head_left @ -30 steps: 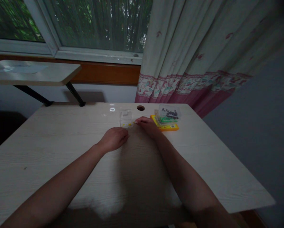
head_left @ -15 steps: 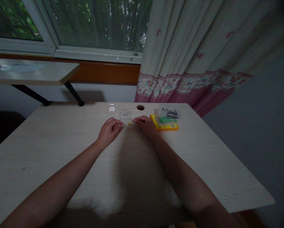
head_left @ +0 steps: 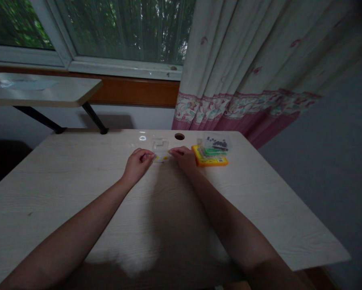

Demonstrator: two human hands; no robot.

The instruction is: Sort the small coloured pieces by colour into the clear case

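Far tabletop: left hand beside box

Yellow bits between hands too small to identify.

Both my forearms are bare all the way to the frame's bottom edge. Same for left hand and right hand. Light's dim, finer detail unreadable from here.
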